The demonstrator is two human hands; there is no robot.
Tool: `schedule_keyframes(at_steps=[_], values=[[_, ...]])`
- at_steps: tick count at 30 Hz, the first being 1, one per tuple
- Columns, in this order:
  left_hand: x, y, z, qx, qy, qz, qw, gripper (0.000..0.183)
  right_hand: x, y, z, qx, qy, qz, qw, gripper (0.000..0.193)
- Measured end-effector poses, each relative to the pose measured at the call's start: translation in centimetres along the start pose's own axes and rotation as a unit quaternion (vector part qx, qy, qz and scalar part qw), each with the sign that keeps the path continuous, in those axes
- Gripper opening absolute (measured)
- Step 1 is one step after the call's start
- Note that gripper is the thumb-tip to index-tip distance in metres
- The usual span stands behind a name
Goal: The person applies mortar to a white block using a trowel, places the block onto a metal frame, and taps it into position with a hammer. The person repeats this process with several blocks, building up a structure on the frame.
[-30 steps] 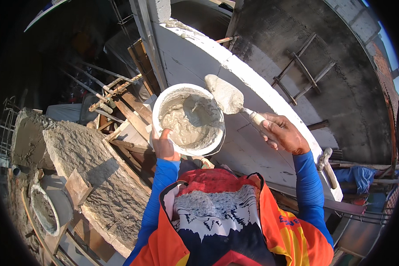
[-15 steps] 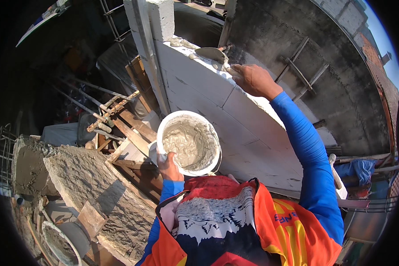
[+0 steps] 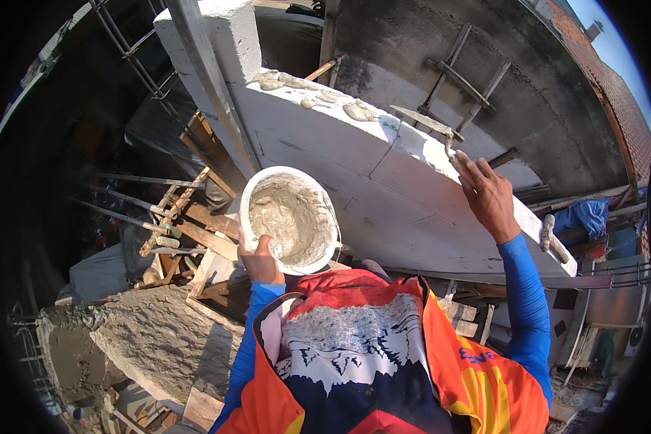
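Left hand grips a bucket, centre; right hand a trowel, upper right; laying mortar seems underway, likely needing a scoop.

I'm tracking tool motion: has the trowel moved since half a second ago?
Yes: the trowel has moved rightward along the white wall, farther from the raised white block.

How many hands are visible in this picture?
2: the left hand holds the bucket; the right hand holds the trowel. I see no others.
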State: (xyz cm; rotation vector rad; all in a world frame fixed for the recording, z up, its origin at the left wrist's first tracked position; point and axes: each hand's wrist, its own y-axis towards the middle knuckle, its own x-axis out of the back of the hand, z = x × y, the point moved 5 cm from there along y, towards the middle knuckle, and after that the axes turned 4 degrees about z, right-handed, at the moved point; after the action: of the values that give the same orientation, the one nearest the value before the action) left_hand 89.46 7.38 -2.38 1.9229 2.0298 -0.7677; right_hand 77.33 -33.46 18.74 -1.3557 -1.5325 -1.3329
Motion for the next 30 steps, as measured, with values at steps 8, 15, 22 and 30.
schedule_keyframes(at_steps=[8, 15, 22, 30], values=[[-2.4, 2.2, 0.3, 0.024, 0.02, 0.034, 0.999, 0.059, -3.2, 1.8, 5.7, -0.052, -0.029, -0.013, 0.998, 0.064], [-0.8, 1.4, 0.7, 0.034, -0.008, 0.011, 0.999, 0.059, -4.4, -8.5, 7.0, -0.202, 0.076, 0.049, 0.975, 0.069], [0.3, 1.2, 1.2, 0.07, 0.017, 0.04, 0.997, 0.063, -6.0, 5.4, 16.9, -0.111, 0.235, -0.003, 0.966, 0.07], [1.2, -0.2, -1.3, 0.081, 0.032, -0.023, 0.996, 0.073, -8.2, 1.9, 12.9, -0.208, 0.3, 0.03, 0.93, 0.054]])
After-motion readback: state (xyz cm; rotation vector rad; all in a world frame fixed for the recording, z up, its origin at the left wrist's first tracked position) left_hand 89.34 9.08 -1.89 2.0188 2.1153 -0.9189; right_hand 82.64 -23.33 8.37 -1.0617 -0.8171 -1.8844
